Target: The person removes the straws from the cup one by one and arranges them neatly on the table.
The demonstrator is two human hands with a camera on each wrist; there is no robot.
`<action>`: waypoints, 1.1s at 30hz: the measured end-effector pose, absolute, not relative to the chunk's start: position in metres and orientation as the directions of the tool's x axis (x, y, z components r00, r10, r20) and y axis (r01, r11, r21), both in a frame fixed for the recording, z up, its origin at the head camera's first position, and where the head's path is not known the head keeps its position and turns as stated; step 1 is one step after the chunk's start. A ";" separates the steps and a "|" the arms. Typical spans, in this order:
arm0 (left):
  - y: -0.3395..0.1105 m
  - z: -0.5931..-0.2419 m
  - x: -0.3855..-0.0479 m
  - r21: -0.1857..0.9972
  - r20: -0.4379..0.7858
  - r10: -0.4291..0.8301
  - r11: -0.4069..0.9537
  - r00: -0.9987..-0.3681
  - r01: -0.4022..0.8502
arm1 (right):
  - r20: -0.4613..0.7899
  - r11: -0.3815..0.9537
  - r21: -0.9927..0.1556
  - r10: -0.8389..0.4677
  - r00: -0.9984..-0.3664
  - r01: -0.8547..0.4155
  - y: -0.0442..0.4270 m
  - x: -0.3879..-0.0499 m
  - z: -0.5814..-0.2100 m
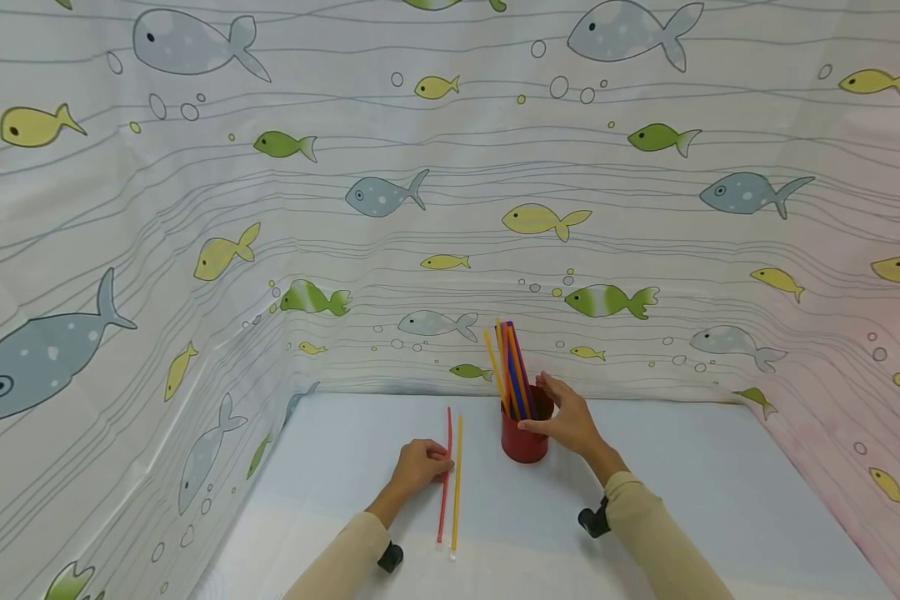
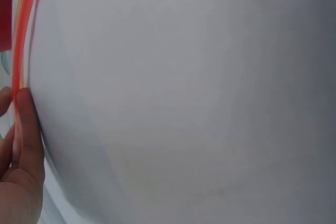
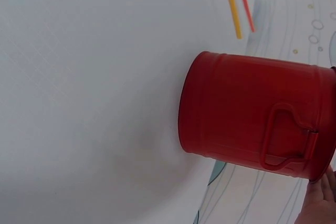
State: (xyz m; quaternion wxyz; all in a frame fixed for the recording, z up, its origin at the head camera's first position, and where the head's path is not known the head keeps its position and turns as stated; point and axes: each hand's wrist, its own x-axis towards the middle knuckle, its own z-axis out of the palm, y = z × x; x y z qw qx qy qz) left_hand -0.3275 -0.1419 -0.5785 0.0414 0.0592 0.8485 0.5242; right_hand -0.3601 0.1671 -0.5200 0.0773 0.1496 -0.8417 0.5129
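My left hand [image 1: 422,463] pinches a thin red straw [image 1: 444,500] that lies lengthwise on the white table. In the left wrist view the red straw [image 2: 21,40] passes between the fingertips, with clear film along its side. Just to its right lies a yellow straw [image 1: 457,483], apart from the hand. My right hand [image 1: 570,421] holds a red metal mug [image 1: 523,442] near its rim, thumb at the front and fingers behind. Several orange, yellow, blue and purple straws [image 1: 512,367] lean upright inside the mug. The right wrist view shows its folded wire handle [image 3: 278,135].
Behind and at both sides of the white table [image 1: 330,492] stands a cloth wall [image 1: 390,292] printed with fish. A dark wrist camera [image 1: 594,521] sits on the right wrist and another camera [image 1: 391,557] on the left.
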 end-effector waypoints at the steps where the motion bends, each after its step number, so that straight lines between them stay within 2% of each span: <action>1: -0.142 -0.579 -0.328 0.892 -0.001 0.145 0.448 -0.989 0.065 | 0.289 0.427 -0.839 -0.173 -0.941 -0.336 0.167 -0.360 -0.520; 14: -0.142 -0.581 -0.331 0.907 0.000 0.153 0.417 -0.988 0.065 | 0.304 0.421 -0.837 -0.176 -0.936 -0.350 0.168 -0.360 -0.520; 27: -0.140 -0.576 -0.330 0.889 -0.036 0.146 0.457 -0.989 0.036 | 0.322 0.394 -0.842 -0.185 -0.929 -0.370 0.169 -0.359 -0.520; 33: -0.137 -0.571 -0.340 0.865 0.040 0.138 0.491 -0.990 0.103 | 0.311 0.395 -0.845 -0.190 -0.931 -0.362 0.168 -0.359 -0.518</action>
